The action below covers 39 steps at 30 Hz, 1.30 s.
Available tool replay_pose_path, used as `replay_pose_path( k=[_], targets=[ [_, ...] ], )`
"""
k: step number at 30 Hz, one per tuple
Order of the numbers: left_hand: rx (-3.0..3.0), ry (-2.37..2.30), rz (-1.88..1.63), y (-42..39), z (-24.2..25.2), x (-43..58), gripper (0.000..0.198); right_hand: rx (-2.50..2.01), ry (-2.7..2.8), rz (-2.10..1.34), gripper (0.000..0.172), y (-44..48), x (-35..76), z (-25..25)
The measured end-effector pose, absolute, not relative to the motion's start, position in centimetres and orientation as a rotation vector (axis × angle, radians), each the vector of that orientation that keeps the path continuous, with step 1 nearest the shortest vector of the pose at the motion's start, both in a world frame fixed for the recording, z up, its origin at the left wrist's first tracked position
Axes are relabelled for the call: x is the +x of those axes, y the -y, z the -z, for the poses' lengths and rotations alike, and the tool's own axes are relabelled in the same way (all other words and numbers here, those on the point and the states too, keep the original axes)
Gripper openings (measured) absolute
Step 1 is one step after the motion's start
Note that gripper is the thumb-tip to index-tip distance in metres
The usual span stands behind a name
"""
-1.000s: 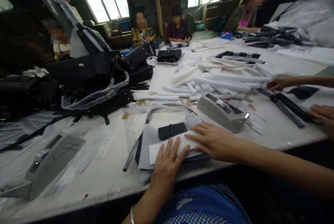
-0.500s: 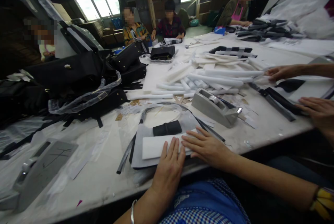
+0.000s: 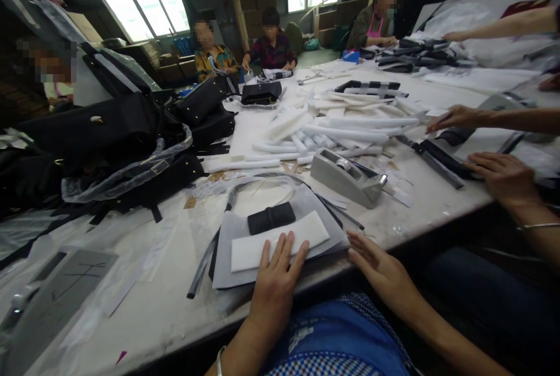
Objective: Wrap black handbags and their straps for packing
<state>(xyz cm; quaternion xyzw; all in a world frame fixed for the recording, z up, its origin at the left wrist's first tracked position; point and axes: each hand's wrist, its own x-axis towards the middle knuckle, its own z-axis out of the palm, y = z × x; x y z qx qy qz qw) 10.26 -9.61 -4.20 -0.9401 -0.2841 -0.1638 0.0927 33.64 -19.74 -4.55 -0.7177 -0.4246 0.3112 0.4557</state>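
A flat bag (image 3: 224, 247) lies in front of me, its upper face covered by a thin whitish sheet with dark edges beneath. On the sheet rest a white foam strip (image 3: 249, 254) and a small black folded piece (image 3: 271, 218) with a band across its middle. My left hand (image 3: 279, 274) lies with fingers spread, pressing on the foam strip. At the bag's right corner, by the table edge, my right hand (image 3: 385, 271) is held with fingers stretched out and nothing visible in it. A handle wrapped in grey film (image 3: 231, 196) arches behind the bag.
A grey tape dispenser (image 3: 347, 177) stands behind the bag to the right; another dispenser (image 3: 61, 300) is at lower left. White foam strips (image 3: 350, 131) are heaped beyond. Black bags (image 3: 96, 131) pile up at left. At right, a co-worker's hand (image 3: 503, 174) rests on another bag.
My right hand has left the foam strip and moved right and down to the bag's corner. My left hand stays on the strip. The strip's right end is now uncovered.
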Motion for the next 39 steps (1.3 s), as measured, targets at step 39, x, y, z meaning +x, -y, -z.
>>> replay_pose_path(
  k=[39],
  targets=[
    [-2.282,1.368,1.102,5.4,0.7,3.3,0.073,-1.442,1.726,-0.428,0.041,4.3,32.5,2.1]
  ],
)
